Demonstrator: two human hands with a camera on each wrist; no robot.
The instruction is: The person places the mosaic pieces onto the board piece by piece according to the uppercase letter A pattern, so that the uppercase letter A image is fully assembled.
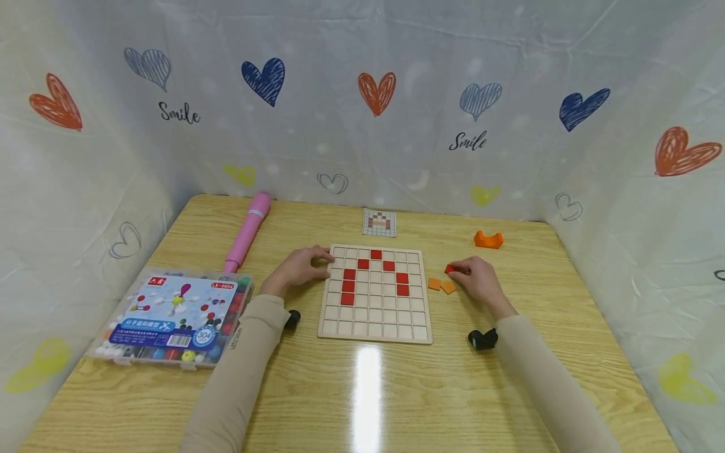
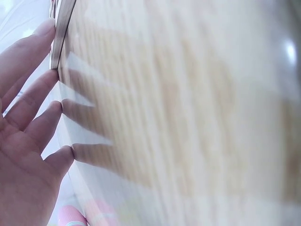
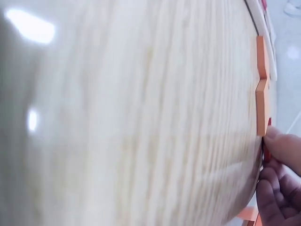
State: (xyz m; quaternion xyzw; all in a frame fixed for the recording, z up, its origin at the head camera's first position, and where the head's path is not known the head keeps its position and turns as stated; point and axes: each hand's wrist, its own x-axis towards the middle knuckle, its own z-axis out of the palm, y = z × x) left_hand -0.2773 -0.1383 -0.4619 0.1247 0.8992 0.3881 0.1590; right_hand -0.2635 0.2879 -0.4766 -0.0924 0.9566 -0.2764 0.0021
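Observation:
A wooden grid board lies mid-table, with several red square tiles set in its cells in an arch shape. My left hand rests at the board's upper left edge; in the left wrist view its fingers are extended, the thumb against the board's side. To the right of the board, my right hand pinches a red tile between thumb and fingers, low over the table. Two orange tiles lie between that hand and the board, and they show on edge in the right wrist view.
Behind the board lies a small pattern card showing a gridded design. An orange curved piece sits at the back right. At the left are a molecule-model box with colourful balls and a pink stick-shaped object. Patterned cloth surrounds the table.

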